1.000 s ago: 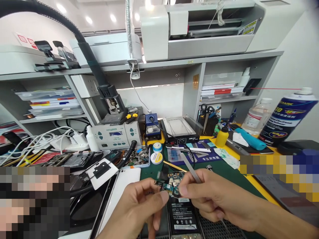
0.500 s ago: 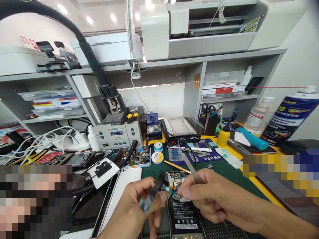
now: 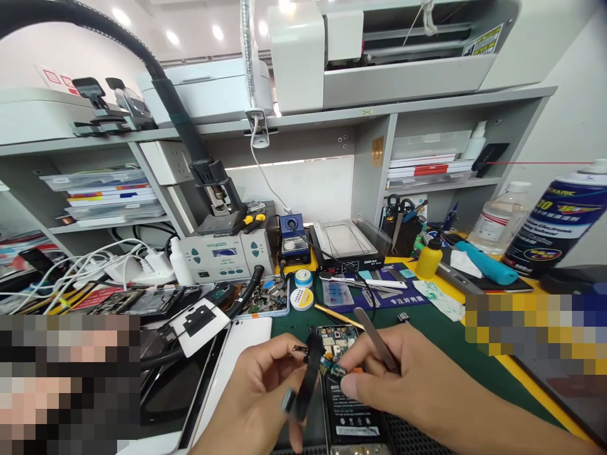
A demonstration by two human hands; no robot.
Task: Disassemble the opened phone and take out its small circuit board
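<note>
My left hand [image 3: 265, 385] is closed on a black flex cable [image 3: 309, 379], which bends down in front of its fingers. A small green circuit board [image 3: 334, 368] hangs at the cable's end, between both hands. The thumb and forefinger of my right hand [image 3: 379, 373] pinch the board's right end. Tucked in that hand, a flat grey metal tool [image 3: 374, 335] points up and left; its kind is unclear. Below lies an opened phone [image 3: 336, 335] with bare electronics at the top and a black battery [image 3: 353, 411] beneath. My hands partly cover it.
A white phone [image 3: 249, 344] and a tray of small parts [image 3: 265, 303] lie to the left. Behind stand a hot-air station [image 3: 222, 256] and a soldering iron stand [image 3: 294, 240]. A yellow bottle [image 3: 428, 260] and a spray can [image 3: 557, 221] stand right. Blurred blocks hide both lower sides.
The black flex cable has swung to a more upright position. My right hand has turned, so the metal tool leans further left, and its fingertips sit closer on the board's end.
</note>
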